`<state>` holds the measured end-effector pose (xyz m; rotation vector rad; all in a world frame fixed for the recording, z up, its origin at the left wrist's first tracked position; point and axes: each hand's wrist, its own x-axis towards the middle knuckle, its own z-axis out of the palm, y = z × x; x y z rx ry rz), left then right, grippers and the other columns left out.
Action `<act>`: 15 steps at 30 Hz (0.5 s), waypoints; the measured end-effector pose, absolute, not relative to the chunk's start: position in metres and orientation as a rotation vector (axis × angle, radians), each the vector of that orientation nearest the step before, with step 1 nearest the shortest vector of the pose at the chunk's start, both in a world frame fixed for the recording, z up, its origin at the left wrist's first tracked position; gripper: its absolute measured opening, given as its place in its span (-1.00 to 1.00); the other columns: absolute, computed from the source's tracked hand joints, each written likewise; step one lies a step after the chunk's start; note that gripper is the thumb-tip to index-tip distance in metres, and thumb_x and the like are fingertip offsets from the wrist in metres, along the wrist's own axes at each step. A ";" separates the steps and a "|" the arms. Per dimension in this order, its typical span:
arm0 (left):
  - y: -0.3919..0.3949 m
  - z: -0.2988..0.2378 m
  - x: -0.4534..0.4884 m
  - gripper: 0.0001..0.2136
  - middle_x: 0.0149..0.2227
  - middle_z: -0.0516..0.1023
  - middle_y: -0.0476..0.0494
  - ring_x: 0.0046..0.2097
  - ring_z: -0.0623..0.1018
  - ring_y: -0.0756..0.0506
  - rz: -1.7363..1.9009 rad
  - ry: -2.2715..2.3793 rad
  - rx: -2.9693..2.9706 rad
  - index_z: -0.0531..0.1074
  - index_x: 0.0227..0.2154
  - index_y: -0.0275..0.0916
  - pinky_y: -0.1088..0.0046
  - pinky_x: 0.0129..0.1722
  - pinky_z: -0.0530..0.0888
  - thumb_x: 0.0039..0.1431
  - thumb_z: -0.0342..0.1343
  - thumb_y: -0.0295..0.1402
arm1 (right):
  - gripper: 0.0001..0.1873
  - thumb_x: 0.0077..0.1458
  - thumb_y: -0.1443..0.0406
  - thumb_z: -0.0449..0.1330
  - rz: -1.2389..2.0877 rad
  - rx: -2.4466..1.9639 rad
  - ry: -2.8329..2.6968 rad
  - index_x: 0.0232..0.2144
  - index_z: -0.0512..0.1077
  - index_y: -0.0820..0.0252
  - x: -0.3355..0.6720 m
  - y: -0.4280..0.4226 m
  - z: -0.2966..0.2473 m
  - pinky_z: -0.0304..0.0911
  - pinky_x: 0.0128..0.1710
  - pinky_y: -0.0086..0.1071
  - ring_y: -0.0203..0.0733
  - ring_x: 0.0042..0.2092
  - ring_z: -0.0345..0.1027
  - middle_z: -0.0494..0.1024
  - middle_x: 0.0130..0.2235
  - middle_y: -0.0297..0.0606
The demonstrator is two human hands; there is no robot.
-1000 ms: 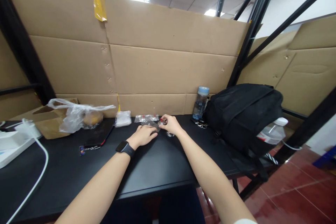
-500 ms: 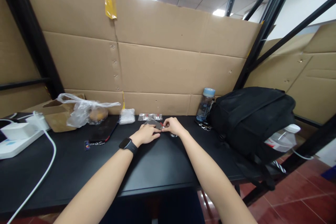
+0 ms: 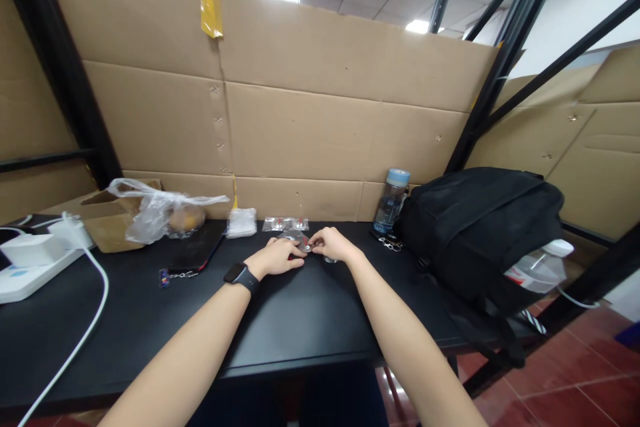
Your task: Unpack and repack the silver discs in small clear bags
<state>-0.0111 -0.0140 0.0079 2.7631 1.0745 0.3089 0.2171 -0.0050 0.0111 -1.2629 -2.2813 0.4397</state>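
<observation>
A small clear plastic bag (image 3: pixel 290 235) lies on the black tabletop between my hands. My left hand (image 3: pixel 277 255), with a black watch on its wrist, has its fingers on the bag's near side; a bit of red shows between its thumb and fingers. My right hand (image 3: pixel 331 244) pinches a small silver-and-red item (image 3: pixel 307 246) at the bag's right edge. Its exact kind is too small to tell. Under the right hand, a round shiny metal piece (image 3: pixel 329 259) rests on the table, partly covered.
Behind the hands lie small filled clear packets (image 3: pixel 285 223) and a stack of clear bags (image 3: pixel 242 223). A dark pouch (image 3: pixel 197 247), a knotted plastic bag (image 3: pixel 150 213) and a power strip (image 3: pixel 40 267) are left. On the right stand a water bottle (image 3: pixel 391 203) and black backpack (image 3: pixel 485 227).
The small bag between my hands has shifted and shows more silver and red near the right fingertips. My right hand's fingers have dipped slightly and reach further left; the left hand has barely moved.
</observation>
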 end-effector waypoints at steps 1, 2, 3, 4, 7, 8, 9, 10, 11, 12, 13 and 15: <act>-0.013 0.007 -0.011 -0.69 0.18 0.50 -0.08 0.23 0.43 -0.25 0.312 1.061 2.767 0.54 0.03 0.10 0.17 0.16 0.32 0.28 0.06 -0.13 | -0.80 -0.09 0.43 0.38 0.453 -1.271 -2.255 -0.32 0.63 0.18 0.215 -0.005 0.011 0.33 -0.31 -0.48 -0.26 -0.37 0.52 0.63 -0.43 -0.33; -0.013 0.007 -0.012 -0.69 0.17 0.50 -0.08 0.21 0.45 -0.25 0.313 1.046 2.771 0.55 0.03 0.10 0.18 0.15 0.33 0.28 0.06 -0.13 | -0.79 -0.12 0.40 0.41 0.461 -1.277 -2.230 -0.33 0.62 0.20 0.213 -0.005 0.010 0.33 -0.33 -0.48 -0.26 -0.39 0.51 0.62 -0.44 -0.33; -0.012 0.006 -0.012 -0.70 0.17 0.50 -0.08 0.19 0.47 -0.25 0.313 1.033 2.774 0.56 0.01 0.11 0.19 0.14 0.34 0.28 0.06 -0.13 | -0.78 -0.15 0.38 0.44 0.456 -1.282 -2.210 -0.34 0.61 0.21 0.211 -0.005 0.010 0.32 -0.34 -0.48 -0.27 -0.41 0.50 0.61 -0.45 -0.33; -0.011 0.006 -0.012 -0.71 0.17 0.51 -0.07 0.17 0.49 -0.24 0.311 1.023 2.774 0.56 0.00 0.11 0.20 0.13 0.34 0.28 0.06 -0.13 | -0.78 -0.17 0.37 0.46 0.440 -1.288 -2.197 -0.37 0.61 0.23 0.209 -0.005 0.011 0.31 -0.36 -0.48 -0.27 -0.42 0.48 0.61 -0.45 -0.33; -0.011 0.005 -0.012 -0.71 0.17 0.50 -0.07 0.17 0.49 -0.24 0.303 1.029 2.761 0.58 -0.03 0.10 0.21 0.13 0.34 0.28 0.06 -0.12 | -0.81 -0.18 0.35 0.47 0.392 -1.284 -2.207 -0.42 0.60 0.24 0.205 -0.007 0.012 0.28 -0.38 -0.49 -0.27 -0.42 0.47 0.61 -0.44 -0.30; -0.011 0.006 -0.012 -0.71 0.18 0.50 -0.07 0.17 0.48 -0.24 0.302 1.034 2.757 0.57 -0.02 0.10 0.21 0.14 0.33 0.28 0.06 -0.12 | -0.85 -0.14 0.37 0.44 0.409 -1.269 -2.224 -0.42 0.61 0.24 0.205 -0.008 0.013 0.28 -0.38 -0.49 -0.27 -0.42 0.47 0.61 -0.44 -0.30; -0.011 0.006 -0.012 -0.70 0.18 0.49 -0.07 0.19 0.47 -0.24 0.303 1.032 2.755 0.56 -0.01 0.11 0.21 0.14 0.33 0.28 0.05 -0.11 | -0.89 -0.10 0.40 0.40 0.432 -1.249 -2.246 -0.41 0.61 0.24 0.205 -0.010 0.014 0.28 -0.37 -0.50 -0.27 -0.41 0.48 0.62 -0.44 -0.29; -0.012 0.007 -0.012 -0.70 0.19 0.48 -0.07 0.20 0.46 -0.24 0.305 1.024 2.756 0.55 0.00 0.11 0.21 0.15 0.32 0.28 0.05 -0.11 | -0.89 -0.07 0.45 0.35 0.450 -1.228 -2.265 -0.40 0.62 0.23 0.206 -0.011 0.014 0.28 -0.36 -0.50 -0.27 -0.40 0.49 0.63 -0.44 -0.29; -0.012 0.008 -0.012 -0.70 0.20 0.48 -0.07 0.21 0.45 -0.24 0.305 1.013 2.758 0.55 0.01 0.12 0.21 0.15 0.32 0.28 0.06 -0.11 | -0.86 -0.05 0.48 0.31 0.458 -1.213 -2.281 -0.40 0.63 0.23 0.207 -0.013 0.015 0.28 -0.34 -0.51 -0.27 -0.38 0.50 0.63 -0.43 -0.29; -0.013 0.009 -0.012 -0.70 0.20 0.48 -0.07 0.21 0.44 -0.24 0.304 1.000 2.761 0.55 0.01 0.12 0.22 0.15 0.32 0.27 0.06 -0.11 | -0.83 -0.04 0.51 0.29 0.454 -1.208 -2.291 -0.40 0.63 0.22 0.207 -0.013 0.015 0.28 -0.33 -0.51 -0.28 -0.38 0.50 0.64 -0.43 -0.30; -0.013 0.010 -0.012 -0.70 0.19 0.48 -0.06 0.21 0.44 -0.24 0.302 0.989 2.764 0.56 0.00 0.11 0.23 0.14 0.33 0.27 0.06 -0.12 | -0.83 -0.04 0.51 0.29 0.439 -1.210 -2.299 -0.40 0.64 0.22 0.207 -0.014 0.015 0.27 -0.32 -0.51 -0.28 -0.37 0.50 0.64 -0.43 -0.30; -0.014 0.011 -0.011 -0.70 0.19 0.48 -0.04 0.20 0.46 -0.24 0.298 0.976 2.768 0.57 -0.01 0.11 0.24 0.14 0.33 0.27 0.06 -0.12 | -0.88 -0.04 0.47 0.34 0.391 -1.245 -2.300 -0.41 0.63 0.20 0.206 -0.014 0.014 0.25 -0.31 -0.50 -0.28 -0.38 0.48 0.62 -0.43 -0.32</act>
